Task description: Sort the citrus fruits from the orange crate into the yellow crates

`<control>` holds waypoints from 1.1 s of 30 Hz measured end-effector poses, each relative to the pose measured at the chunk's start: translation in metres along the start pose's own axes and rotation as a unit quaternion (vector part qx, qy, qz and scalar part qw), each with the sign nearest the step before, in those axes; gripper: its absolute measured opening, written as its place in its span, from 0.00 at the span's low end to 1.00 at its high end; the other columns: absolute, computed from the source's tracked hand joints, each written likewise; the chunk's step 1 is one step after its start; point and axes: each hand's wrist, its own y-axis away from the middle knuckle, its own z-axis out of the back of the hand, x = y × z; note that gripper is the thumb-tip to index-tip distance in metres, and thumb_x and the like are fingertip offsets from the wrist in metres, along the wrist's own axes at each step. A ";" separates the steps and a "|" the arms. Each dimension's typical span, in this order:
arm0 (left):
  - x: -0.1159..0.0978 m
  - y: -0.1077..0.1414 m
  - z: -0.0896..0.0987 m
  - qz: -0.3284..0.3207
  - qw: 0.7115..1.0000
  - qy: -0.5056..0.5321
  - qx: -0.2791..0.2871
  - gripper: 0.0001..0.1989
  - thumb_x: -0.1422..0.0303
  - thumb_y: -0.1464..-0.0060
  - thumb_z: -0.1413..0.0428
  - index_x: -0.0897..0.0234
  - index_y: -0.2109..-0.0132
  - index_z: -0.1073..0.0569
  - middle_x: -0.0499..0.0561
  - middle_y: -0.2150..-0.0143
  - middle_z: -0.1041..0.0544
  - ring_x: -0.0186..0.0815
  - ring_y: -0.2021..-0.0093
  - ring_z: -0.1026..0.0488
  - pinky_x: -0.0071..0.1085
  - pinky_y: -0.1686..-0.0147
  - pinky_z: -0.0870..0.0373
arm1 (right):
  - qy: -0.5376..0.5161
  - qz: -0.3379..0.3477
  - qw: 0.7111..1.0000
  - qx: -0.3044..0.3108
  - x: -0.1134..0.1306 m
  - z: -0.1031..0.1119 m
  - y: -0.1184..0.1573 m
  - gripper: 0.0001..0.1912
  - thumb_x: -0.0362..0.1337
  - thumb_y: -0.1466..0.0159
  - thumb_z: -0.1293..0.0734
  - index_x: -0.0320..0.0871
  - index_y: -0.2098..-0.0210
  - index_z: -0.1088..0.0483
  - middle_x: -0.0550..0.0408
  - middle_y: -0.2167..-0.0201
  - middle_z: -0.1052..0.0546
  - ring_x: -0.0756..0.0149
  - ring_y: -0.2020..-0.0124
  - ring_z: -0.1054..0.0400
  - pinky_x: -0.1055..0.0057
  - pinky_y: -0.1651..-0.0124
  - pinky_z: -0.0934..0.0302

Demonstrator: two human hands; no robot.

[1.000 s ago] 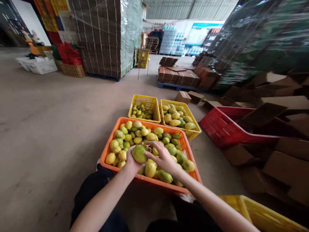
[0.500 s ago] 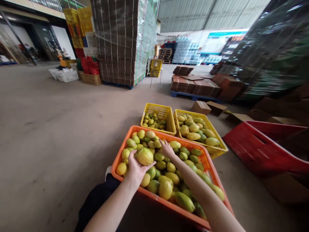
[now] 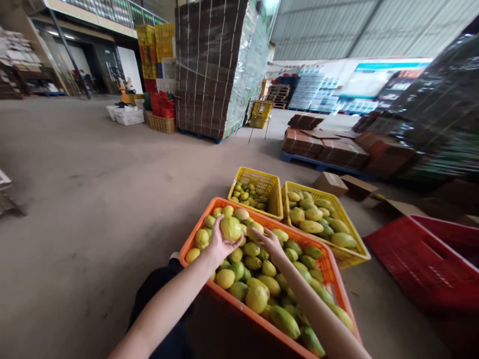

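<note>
My left hand (image 3: 220, 244) is closed around a rounded yellow-green papaya (image 3: 230, 228), held above the left part of an orange crate (image 3: 200, 212). Just to its right, my right hand (image 3: 270, 243) has its fingers around the side of a smaller yellow papaya (image 3: 255, 230). The crate is full of green and yellow papayas, some round, some long, like the green one (image 3: 285, 321) at its near side. My right forearm hides part of the fruit.
Behind the orange crate stand a yellow crate with small fruit (image 3: 260, 174) and another with larger papayas (image 3: 357, 259). A red crate (image 3: 411, 254) is at the right. Flattened cartons (image 3: 329, 149) lie on a pallet beyond, near a tall wrapped stack (image 3: 209, 70).
My left hand has raised its papaya slightly. My right hand, which was reaching in among the fruit, now has the smaller papaya lifted in its fingers. The view has swung left.
</note>
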 end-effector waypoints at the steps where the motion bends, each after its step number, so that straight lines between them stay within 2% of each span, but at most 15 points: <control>1: 0.005 0.003 0.000 0.017 1.000 0.003 0.016 0.24 0.52 0.37 0.46 0.71 0.49 0.27 0.59 0.56 0.22 0.39 0.60 0.22 0.26 0.71 0.25 | -0.032 -0.010 0.999 0.008 0.009 0.004 0.016 0.22 0.56 0.43 0.30 0.45 0.61 0.26 0.50 0.71 0.21 0.57 0.72 0.26 0.62 0.68 0.32; 3: 0.017 0.012 0.002 0.051 0.997 -0.005 0.052 0.26 0.52 0.34 0.51 0.75 0.51 0.26 0.60 0.57 0.21 0.41 0.58 0.20 0.21 0.75 0.29 | -0.117 -0.045 0.992 0.015 0.024 0.014 0.051 0.23 0.60 0.43 0.30 0.46 0.64 0.26 0.51 0.71 0.21 0.60 0.75 0.29 0.64 0.71 0.33; 5: 0.033 0.020 0.006 0.080 0.993 -0.032 0.078 0.24 0.54 0.33 0.53 0.74 0.53 0.25 0.60 0.58 0.21 0.43 0.56 0.20 0.18 0.77 0.32 | -0.225 -0.066 0.972 0.017 0.033 0.025 0.085 0.23 0.59 0.48 0.26 0.46 0.66 0.27 0.53 0.72 0.22 0.63 0.76 0.31 0.66 0.73 0.35; 7: 0.050 0.027 0.010 0.102 0.988 -0.070 0.092 0.23 0.54 0.33 0.52 0.72 0.55 0.24 0.61 0.58 0.21 0.43 0.55 0.19 0.18 0.79 0.32 | -0.292 -0.059 0.954 0.017 0.036 0.036 0.114 0.24 0.52 0.52 0.21 0.47 0.63 0.28 0.56 0.71 0.23 0.64 0.75 0.32 0.68 0.73 0.36; 10: 0.071 0.029 0.013 0.092 0.980 -0.143 0.103 0.22 0.54 0.33 0.51 0.71 0.58 0.24 0.59 0.61 0.22 0.42 0.55 0.18 0.20 0.76 0.30 | -0.324 -0.051 0.945 -0.006 0.035 0.047 0.142 0.27 0.41 0.58 0.19 0.50 0.62 0.32 0.59 0.70 0.22 0.63 0.72 0.29 0.67 0.70 0.33; 14: 0.079 0.024 0.013 0.037 0.967 -0.227 0.113 0.19 0.62 0.31 0.52 0.72 0.60 0.23 0.53 0.64 0.22 0.38 0.57 0.19 0.21 0.69 0.29 | -0.363 -0.095 0.926 -0.044 0.029 0.053 0.149 0.32 0.33 0.64 0.19 0.52 0.64 0.37 0.61 0.70 0.22 0.57 0.68 0.24 0.60 0.59 0.27; 17: 0.073 0.017 0.015 0.017 0.947 -0.293 0.129 0.24 0.57 0.30 0.55 0.73 0.57 0.23 0.55 0.62 0.21 0.34 0.65 0.20 0.22 0.70 0.29 | -0.355 -0.113 0.927 -0.037 0.023 0.054 0.149 0.26 0.36 0.59 0.21 0.53 0.66 0.35 0.58 0.67 0.20 0.54 0.63 0.23 0.58 0.55 0.26; 20: 0.065 0.012 0.022 0.010 0.942 -0.305 0.140 0.28 0.49 0.32 0.54 0.72 0.54 0.24 0.61 0.59 0.19 0.31 0.73 0.23 0.20 0.79 0.34 | -0.338 -0.132 0.932 -0.012 0.018 0.052 0.151 0.16 0.47 0.49 0.24 0.50 0.64 0.27 0.53 0.63 0.18 0.54 0.62 0.24 0.61 0.62 0.28; 22: 0.061 0.010 0.028 -0.007 0.948 -0.289 0.136 0.26 0.48 0.35 0.49 0.70 0.55 0.24 0.62 0.58 0.19 0.31 0.74 0.25 0.21 0.82 0.38 | -0.345 -0.152 0.926 0.005 0.017 0.048 0.155 0.19 0.52 0.47 0.26 0.47 0.63 0.24 0.51 0.66 0.19 0.58 0.67 0.26 0.66 0.69 0.32; 24: 0.059 0.010 0.034 -0.037 0.951 -0.272 0.144 0.21 0.52 0.40 0.41 0.67 0.56 0.25 0.59 0.59 0.19 0.33 0.70 0.24 0.22 0.78 0.34 | -0.359 -0.152 0.921 0.012 0.019 0.043 0.159 0.21 0.51 0.50 0.23 0.45 0.63 0.24 0.53 0.69 0.20 0.62 0.70 0.29 0.70 0.73 0.37; 26: 0.057 0.012 0.037 -0.086 0.945 -0.262 0.175 0.19 0.58 0.48 0.32 0.65 0.56 0.26 0.55 0.60 0.19 0.37 0.63 0.21 0.25 0.68 0.27 | -0.364 -0.139 0.921 0.010 0.022 0.039 0.162 0.25 0.46 0.55 0.20 0.45 0.61 0.27 0.56 0.69 0.22 0.64 0.71 0.29 0.71 0.72 0.37; 28: 0.057 0.014 0.040 -0.139 0.932 -0.261 0.210 0.25 0.64 0.59 0.26 0.62 0.55 0.26 0.51 0.59 0.20 0.41 0.56 0.21 0.30 0.59 0.25 | -0.346 -0.126 0.930 -0.002 0.026 0.037 0.165 0.30 0.43 0.58 0.19 0.46 0.60 0.31 0.59 0.69 0.23 0.64 0.70 0.29 0.70 0.69 0.34; 30: 0.059 0.015 0.041 -0.162 0.920 -0.265 0.238 0.32 0.65 0.65 0.24 0.60 0.52 0.26 0.49 0.58 0.20 0.43 0.53 0.21 0.35 0.53 0.25 | -0.302 -0.104 0.947 -0.026 0.029 0.037 0.168 0.32 0.41 0.60 0.18 0.48 0.59 0.34 0.61 0.69 0.24 0.64 0.69 0.29 0.69 0.67 0.33; 33: 0.066 0.015 0.042 -0.148 0.909 -0.274 0.277 0.35 0.61 0.63 0.25 0.58 0.47 0.26 0.50 0.56 0.19 0.46 0.48 0.21 0.42 0.45 0.28 | -0.226 -0.048 0.972 -0.052 0.033 0.034 0.170 0.34 0.40 0.61 0.17 0.49 0.57 0.32 0.59 0.64 0.23 0.62 0.64 0.28 0.68 0.62 0.30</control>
